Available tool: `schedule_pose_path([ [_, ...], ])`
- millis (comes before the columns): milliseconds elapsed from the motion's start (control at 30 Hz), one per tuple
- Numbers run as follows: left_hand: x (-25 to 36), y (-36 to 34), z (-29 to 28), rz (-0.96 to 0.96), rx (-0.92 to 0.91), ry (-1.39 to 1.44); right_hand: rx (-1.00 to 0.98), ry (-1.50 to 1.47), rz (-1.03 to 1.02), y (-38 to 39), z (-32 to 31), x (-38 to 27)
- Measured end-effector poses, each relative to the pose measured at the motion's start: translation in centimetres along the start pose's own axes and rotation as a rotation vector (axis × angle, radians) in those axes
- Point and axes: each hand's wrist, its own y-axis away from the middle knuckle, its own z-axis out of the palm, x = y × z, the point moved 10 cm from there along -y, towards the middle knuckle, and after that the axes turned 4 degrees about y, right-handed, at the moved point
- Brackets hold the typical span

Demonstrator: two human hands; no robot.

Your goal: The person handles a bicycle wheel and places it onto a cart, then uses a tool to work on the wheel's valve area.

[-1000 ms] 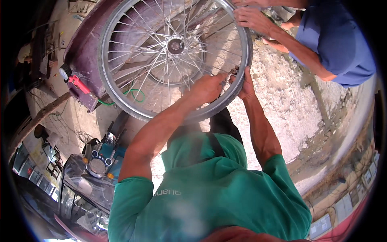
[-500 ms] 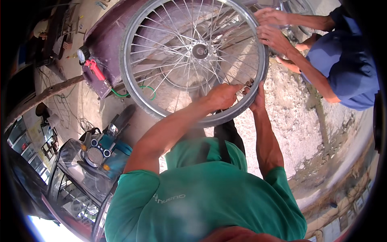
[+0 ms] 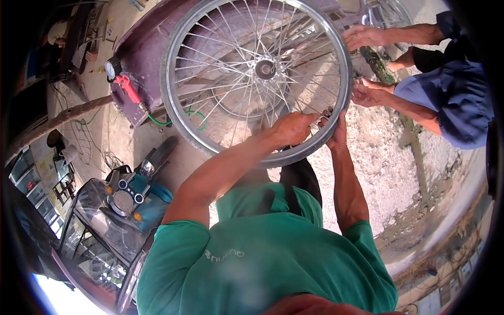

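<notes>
A spoked bicycle wheel with a metal rim and dark tyre [image 3: 265,69] stands before me, its hub facing up toward me. My right hand [image 3: 337,132] grips the rim and tyre at the lower right, its fingertips showing inside the rim. Just inside that same stretch of rim, my left hand [image 3: 295,129] is closed with its index finger pointing toward the right fingertips. What the left hand holds, if anything, is hidden. Another person's upper hand [image 3: 365,38] reaches to the right edge of the wheel, and their lower hand [image 3: 369,94] is close beside the tyre.
Behind the wheel is a purple metal body [image 3: 149,58]. A red inflator with a round gauge [image 3: 127,89] and green hose [image 3: 157,122] lies at its left corner. A teal vehicle with a round headlight [image 3: 124,202] stands lower left. Rough pale ground [image 3: 378,173] spreads right.
The other person's lower hand has come off the rim and moved down and right; their upper hand has shifted slightly down. My hands keep their places at the rim.
</notes>
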Motion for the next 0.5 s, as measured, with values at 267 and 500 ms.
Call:
schedule_pose_path([
  [267,0.4,0.0,0.1,-0.024,-0.027,0.005,0.041,0.006,-0.009,0.3,-0.1,-0.1],
  [500,-0.5,-0.3,0.6,-0.05,-0.033,0.043,-0.016,-0.047,-0.021,0.5,1.0,-0.2],
])
